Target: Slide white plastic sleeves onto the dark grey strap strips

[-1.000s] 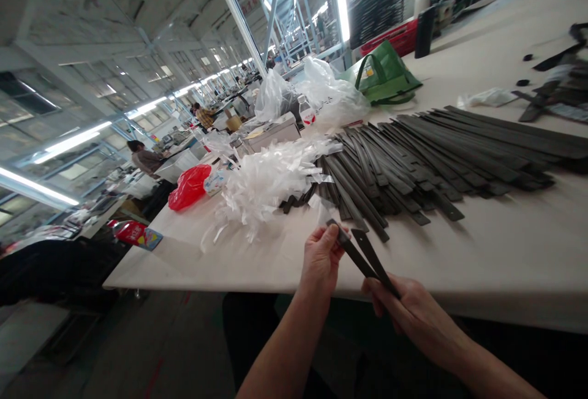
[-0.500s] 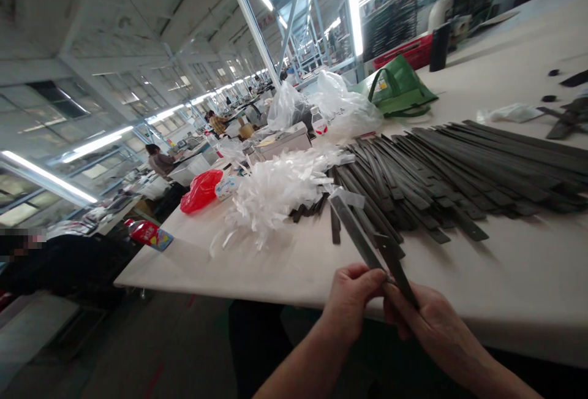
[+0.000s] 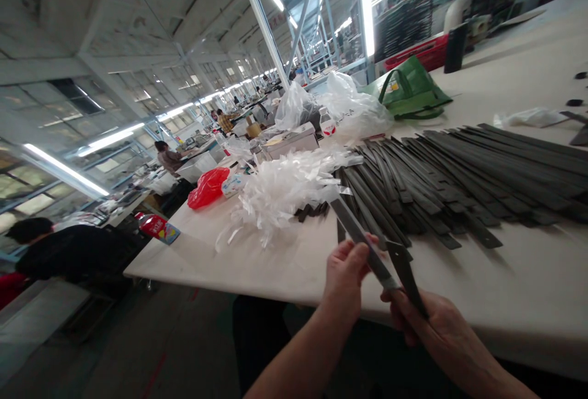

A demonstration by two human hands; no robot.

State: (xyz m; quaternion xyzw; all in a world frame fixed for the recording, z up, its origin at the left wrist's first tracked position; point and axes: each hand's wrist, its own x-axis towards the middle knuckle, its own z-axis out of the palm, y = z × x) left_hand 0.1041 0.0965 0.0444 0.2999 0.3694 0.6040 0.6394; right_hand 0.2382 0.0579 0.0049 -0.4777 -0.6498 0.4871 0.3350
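Note:
My left hand (image 3: 345, 273) pinches a dark grey strap (image 3: 351, 224) along its length, thumb on top. Lower down, my right hand (image 3: 434, 325) is closed round the strap's near end, where a pale translucent piece shows at the fingers. A second dark end with a small hole (image 3: 402, 264) sticks up from my right hand; whether it belongs to the same strap I cannot tell. Beyond my hands, many similar dark straps (image 3: 459, 184) lie fanned across the table. To their left is a heap of white translucent strips (image 3: 285, 187).
The pale table (image 3: 193, 264) has its near edge below my hands. On it are a red plastic bag (image 3: 208, 188), a red bottle (image 3: 157, 228), clear plastic bags (image 3: 353, 105) and a green bag (image 3: 411, 89). A person in dark clothing (image 3: 68, 255) bends at the left.
My left hand has moved up along the strap, away from my right hand, which keeps its hold. The whole view has shifted slightly to the left.

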